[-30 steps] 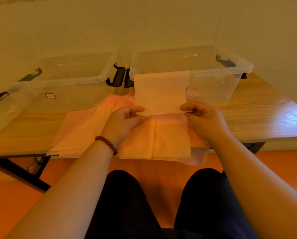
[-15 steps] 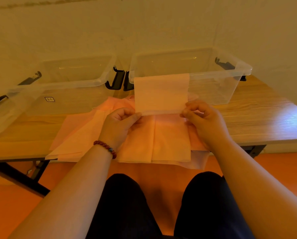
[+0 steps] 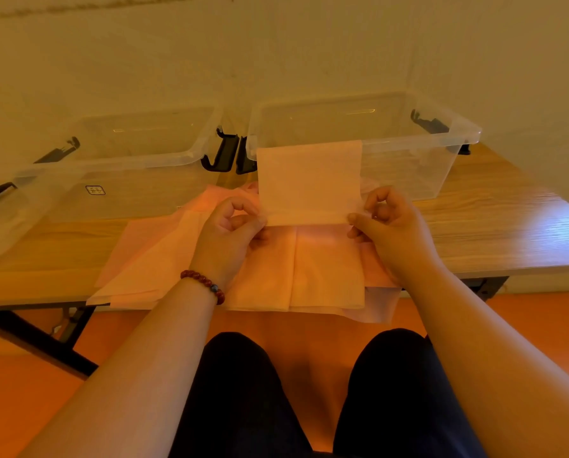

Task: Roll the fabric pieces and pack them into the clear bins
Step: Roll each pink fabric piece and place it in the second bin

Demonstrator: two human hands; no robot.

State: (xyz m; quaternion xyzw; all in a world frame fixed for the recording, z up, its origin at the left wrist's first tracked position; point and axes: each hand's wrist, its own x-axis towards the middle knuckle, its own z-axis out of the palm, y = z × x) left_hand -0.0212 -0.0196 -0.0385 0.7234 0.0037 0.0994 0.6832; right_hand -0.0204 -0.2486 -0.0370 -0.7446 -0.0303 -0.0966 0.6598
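Note:
A pale peach fabric strip (image 3: 309, 180) stands upright between my hands, its near end curled into a thin roll. My left hand (image 3: 230, 236) pinches the roll's left end and my right hand (image 3: 388, 226) pinches its right end. Beneath them a pile of folded pink and peach fabric pieces (image 3: 276, 269) lies on the wooden table (image 3: 494, 233), hanging over the near edge. Two clear bins sit behind the pile: the left bin (image 3: 137, 166) and the right bin (image 3: 408, 160), with nothing visible inside either. The strip's top covers part of the right bin's front wall.
Black latch handles (image 3: 230, 157) stick out between the two bins. A clear lid (image 3: 2, 223) lies at the far left of the table. A pale wall rises right behind the bins. My knees (image 3: 309, 385) are under the table's near edge, above an orange floor.
The strip's lower end has been turned into a slightly thicker roll, and both hands have shifted a little away from me. The visible upright part looks a bit shorter.

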